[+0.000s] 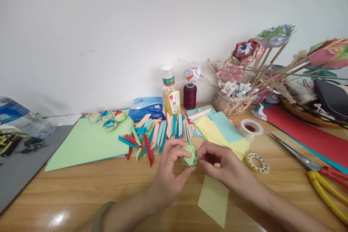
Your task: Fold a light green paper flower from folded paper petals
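A light green folded paper flower (189, 154) is held up over the table between both hands. My left hand (172, 168) grips it from the left, thumb below and fingers curled over the top. At its right edge, my right hand (221, 163) pinches with thumb and forefinger, seemingly on the flower's rim; the exact spot is partly hidden by the fingers. Below the right hand lies a pale yellow paper sheet (213, 201). Just behind the hands spreads a pile of folded paper strips (160, 130) in red, blue, green and peach.
Four-sided green sheets (89, 145) at left carry several small paper flowers (109, 124). Behind stand a tissue pack (146, 108), a bottle (171, 96) and a maroon thread spool (189, 96). To the right are yellow sheets (213, 130), a tape roll (257, 162), scissors (310, 163) and a basket (233, 105).
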`<action>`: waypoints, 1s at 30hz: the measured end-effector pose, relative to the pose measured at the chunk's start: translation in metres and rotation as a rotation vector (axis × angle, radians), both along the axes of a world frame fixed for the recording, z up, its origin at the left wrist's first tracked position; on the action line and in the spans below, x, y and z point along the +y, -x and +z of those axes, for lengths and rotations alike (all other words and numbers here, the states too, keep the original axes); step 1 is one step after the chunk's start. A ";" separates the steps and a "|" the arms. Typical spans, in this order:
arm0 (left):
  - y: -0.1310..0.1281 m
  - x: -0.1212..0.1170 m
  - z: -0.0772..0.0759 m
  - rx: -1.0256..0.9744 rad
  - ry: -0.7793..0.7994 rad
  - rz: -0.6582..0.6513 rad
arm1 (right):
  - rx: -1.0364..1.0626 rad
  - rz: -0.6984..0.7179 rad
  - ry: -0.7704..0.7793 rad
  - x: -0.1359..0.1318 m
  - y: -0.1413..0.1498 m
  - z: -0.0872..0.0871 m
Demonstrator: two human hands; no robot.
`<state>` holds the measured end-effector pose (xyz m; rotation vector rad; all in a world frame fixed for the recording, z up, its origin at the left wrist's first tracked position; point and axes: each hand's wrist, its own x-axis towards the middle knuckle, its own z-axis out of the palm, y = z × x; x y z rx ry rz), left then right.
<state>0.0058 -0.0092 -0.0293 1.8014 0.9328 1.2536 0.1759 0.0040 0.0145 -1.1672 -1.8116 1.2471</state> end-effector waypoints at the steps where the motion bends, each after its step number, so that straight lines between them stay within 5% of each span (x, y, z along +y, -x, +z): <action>1: 0.000 0.000 0.000 -0.001 0.001 -0.002 | 0.004 0.011 0.017 0.000 0.000 0.000; 11: 0.001 0.003 -0.002 -0.015 -0.006 -0.022 | 0.009 0.063 0.060 0.001 -0.004 0.001; 19: 0.001 0.005 -0.004 -0.098 0.088 -0.017 | 0.149 0.108 0.260 0.006 -0.008 0.003; 30: 0.001 0.005 -0.004 -0.055 0.059 -0.009 | 0.108 -0.010 0.286 0.005 -0.006 -0.003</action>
